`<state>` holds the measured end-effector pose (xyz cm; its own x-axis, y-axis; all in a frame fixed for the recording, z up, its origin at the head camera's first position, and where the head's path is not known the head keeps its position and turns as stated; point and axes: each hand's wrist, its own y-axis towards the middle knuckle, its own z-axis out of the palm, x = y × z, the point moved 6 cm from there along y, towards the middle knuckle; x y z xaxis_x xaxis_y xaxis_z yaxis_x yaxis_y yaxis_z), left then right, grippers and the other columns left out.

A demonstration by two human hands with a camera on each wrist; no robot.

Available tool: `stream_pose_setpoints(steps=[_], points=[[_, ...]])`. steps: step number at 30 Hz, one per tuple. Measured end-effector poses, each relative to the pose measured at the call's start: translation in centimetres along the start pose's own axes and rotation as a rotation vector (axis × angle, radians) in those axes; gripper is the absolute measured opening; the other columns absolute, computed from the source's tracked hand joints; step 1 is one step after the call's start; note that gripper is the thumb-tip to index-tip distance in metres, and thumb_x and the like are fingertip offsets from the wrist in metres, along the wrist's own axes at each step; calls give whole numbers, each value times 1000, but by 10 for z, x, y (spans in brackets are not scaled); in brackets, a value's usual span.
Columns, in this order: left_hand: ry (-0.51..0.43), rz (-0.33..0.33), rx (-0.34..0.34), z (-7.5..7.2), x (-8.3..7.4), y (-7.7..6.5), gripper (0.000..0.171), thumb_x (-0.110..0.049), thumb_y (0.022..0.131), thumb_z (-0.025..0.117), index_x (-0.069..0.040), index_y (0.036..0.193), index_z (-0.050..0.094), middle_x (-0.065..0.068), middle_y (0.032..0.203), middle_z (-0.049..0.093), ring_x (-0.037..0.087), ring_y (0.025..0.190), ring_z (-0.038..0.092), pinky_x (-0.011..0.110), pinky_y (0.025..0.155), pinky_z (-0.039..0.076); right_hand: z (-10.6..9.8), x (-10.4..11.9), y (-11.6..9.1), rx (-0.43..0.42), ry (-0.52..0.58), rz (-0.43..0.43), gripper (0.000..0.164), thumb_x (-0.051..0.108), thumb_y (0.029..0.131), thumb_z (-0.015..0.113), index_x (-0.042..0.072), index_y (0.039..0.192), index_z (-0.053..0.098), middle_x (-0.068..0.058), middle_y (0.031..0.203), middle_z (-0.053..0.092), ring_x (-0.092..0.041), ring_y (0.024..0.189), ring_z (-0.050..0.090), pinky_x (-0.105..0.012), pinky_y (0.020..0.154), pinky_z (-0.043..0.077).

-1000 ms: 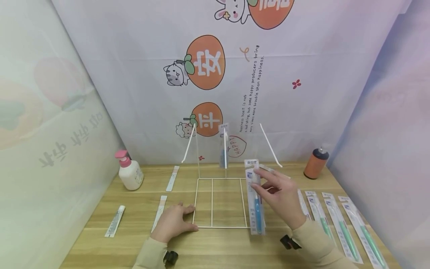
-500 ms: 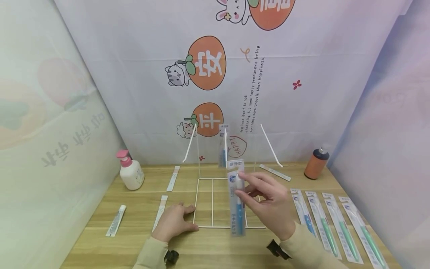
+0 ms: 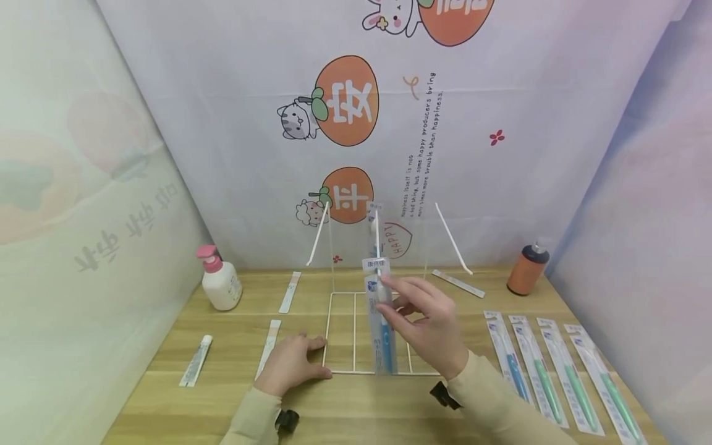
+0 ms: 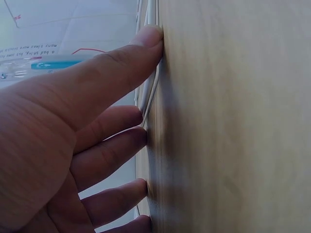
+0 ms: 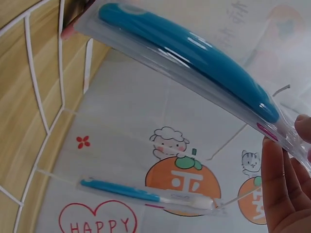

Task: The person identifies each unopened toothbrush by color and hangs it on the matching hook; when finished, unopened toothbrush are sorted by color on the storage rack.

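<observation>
My right hand (image 3: 425,318) pinches a packaged blue toothbrush (image 3: 386,349) between thumb and fingers, holding it upright. Its card top, with a hanging slot, is at the front end of the middle prong (image 3: 377,235) of a white wire rack (image 3: 355,334); whether the prong passes through the slot I cannot tell. Farther back on that prong hangs another packaged blue toothbrush (image 5: 121,190), partly hidden in the head view. At the rack's front left corner my left hand (image 3: 292,364) rests with loosely spread fingers, its thumb (image 4: 148,36) touching the base wire.
On the right lie several packaged toothbrushes (image 3: 547,380), one blue and the others green. A pink-topped pump bottle (image 3: 222,285) and a small tube (image 3: 196,361) are on the left. An orange bottle (image 3: 527,271) stands back right. Slim white strips (image 3: 290,293) flank the rack.
My right hand has carried the packaged toothbrush leftward from the rack's right side to the middle prong. My left hand has stayed at the rack's corner.
</observation>
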<state>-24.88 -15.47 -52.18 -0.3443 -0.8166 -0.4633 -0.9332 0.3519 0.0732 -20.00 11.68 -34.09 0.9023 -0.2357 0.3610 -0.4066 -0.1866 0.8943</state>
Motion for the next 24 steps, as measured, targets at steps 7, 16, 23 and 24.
stream_pose_setpoints(steps=[7, 16, 23, 24], points=[[5, -10, -6, -2, -1, 1, 73, -53, 72, 98, -16, 133, 79, 27, 136, 69, 52, 129, 63, 64, 104, 54, 8, -27, 8, -9, -85, 78, 53, -11, 81, 88, 3, 130, 74, -13, 110, 74, -20, 70, 76, -23, 62, 62], [12, 1, -16, -2, 0, 1, 71, -52, 72, 98, -16, 131, 80, 28, 135, 70, 52, 129, 64, 64, 102, 55, 19, -63, 23, -5, -163, 146, 51, -8, 87, 86, 4, 133, 68, -14, 120, 69, -24, 79, 80, -23, 64, 63], [7, 4, -17, -3, -1, 1, 70, -51, 72, 98, -16, 130, 81, 25, 133, 72, 51, 129, 64, 64, 102, 55, 24, -83, 34, -27, -223, 194, 47, -9, 87, 85, 3, 128, 66, -14, 123, 66, -26, 86, 78, -22, 65, 63], [8, 5, -17, -3, -1, 1, 70, -51, 72, 98, -16, 130, 81, 25, 133, 72, 51, 129, 64, 63, 102, 55, 24, -85, 36, -31, -239, 198, 47, -8, 87, 86, 4, 128, 66, -14, 123, 66, -25, 86, 77, -22, 65, 63]])
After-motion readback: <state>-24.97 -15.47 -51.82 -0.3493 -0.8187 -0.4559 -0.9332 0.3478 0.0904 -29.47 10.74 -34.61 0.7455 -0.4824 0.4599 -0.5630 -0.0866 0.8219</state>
